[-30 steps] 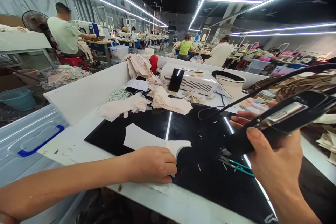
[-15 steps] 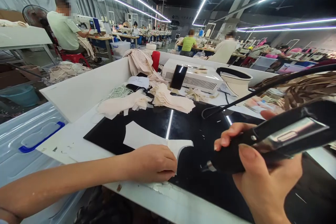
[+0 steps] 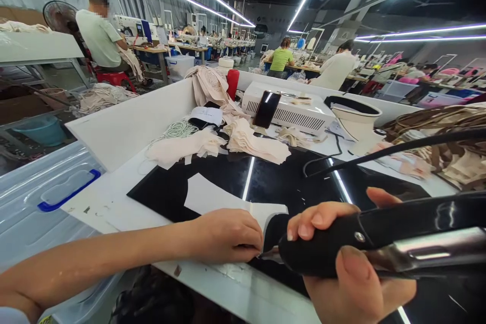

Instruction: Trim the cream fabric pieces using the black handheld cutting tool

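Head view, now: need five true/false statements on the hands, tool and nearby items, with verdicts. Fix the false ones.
1. The right hand grips the black tool. True.
2. The phone is propped up in front of the white vented box. True.
3. The left hand is holding up the phone. False: it is down at the near end of the white piece.
4. The tool's metal tip points away from the left hand. False: it points toward that hand, close to its fingers; contact can't be judged.
5. The white piece lies on the black board. True.
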The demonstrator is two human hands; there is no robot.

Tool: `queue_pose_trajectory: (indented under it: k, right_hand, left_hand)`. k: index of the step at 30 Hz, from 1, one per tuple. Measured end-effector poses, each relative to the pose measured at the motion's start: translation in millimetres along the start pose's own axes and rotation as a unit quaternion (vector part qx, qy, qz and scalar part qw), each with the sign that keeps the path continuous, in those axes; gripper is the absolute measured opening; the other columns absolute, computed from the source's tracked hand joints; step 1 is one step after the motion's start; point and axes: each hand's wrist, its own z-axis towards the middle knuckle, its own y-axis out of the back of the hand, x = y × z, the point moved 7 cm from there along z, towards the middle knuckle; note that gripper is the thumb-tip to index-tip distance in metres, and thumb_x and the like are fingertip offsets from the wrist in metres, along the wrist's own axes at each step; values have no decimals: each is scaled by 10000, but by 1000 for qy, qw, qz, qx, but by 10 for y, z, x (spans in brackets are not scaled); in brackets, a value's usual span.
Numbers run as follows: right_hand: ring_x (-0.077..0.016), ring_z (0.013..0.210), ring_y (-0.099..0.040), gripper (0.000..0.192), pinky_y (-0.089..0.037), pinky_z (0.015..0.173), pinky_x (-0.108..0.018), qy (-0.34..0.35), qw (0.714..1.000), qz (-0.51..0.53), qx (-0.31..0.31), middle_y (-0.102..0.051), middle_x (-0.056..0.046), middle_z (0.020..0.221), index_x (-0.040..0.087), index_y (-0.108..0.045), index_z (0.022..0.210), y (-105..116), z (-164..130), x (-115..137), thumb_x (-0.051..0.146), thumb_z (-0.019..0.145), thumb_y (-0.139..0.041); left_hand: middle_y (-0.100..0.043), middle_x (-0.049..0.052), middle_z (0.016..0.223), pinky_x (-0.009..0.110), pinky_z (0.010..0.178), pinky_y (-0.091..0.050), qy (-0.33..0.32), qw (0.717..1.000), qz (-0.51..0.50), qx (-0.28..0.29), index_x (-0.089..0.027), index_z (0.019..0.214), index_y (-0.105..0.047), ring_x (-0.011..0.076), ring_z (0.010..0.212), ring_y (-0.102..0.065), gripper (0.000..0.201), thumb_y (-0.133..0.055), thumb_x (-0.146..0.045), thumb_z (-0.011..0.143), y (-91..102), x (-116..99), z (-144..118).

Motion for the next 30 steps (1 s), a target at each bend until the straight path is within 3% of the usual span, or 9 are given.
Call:
queue_pose_trajectory:
  k: [14, 21, 25, 30]
  right_hand:
    - [-167, 583, -597, 497, -550, 481, -317, -5, 1000, -23, -9, -646, 35, 772, 277, -582, 1301, 15, -26, -34, 318, 860, -807]
    - [-156, 581, -592, 490, -556, 476, -305, -6, 1000, -17, -9, -662, 39, 774, 277, -592, 1282, 4, -13, -19, 316, 855, -828]
    - [-160, 579, -596, 485, -555, 475, -309, 0, 999, -31, -6, -653, 44, 771, 279, -583, 1281, -1, -11, -14, 328, 860, -819]
    - [-157, 571, -597, 478, -541, 474, -298, 1, 1000, -21, -9, -654, 43, 760, 267, -582, 1272, -2, -14, -18, 317, 858, -814]
  left_hand:
    - [-768, 77, 1080, 293, 947, -526, 13, 999, 20, 29, -164, 1030, -708, 201, 994, -685, 175, -540, -144, 1078, 12, 19, 12]
    - [-731, 47, 977, 287, 919, -511, 31, 993, 103, 42, -171, 931, -667, 198, 963, -666, 95, -663, -117, 1008, -54, 47, 84]
    - [-707, 57, 1006, 282, 924, -514, 11, 991, 128, 28, -179, 930, -649, 191, 984, -655, 115, -657, -84, 994, -46, 24, 83]
    - [-722, 48, 960, 284, 898, -519, -20, 991, 125, 49, -172, 963, -650, 196, 924, -662, 172, -644, -1, 950, -73, 19, 65]
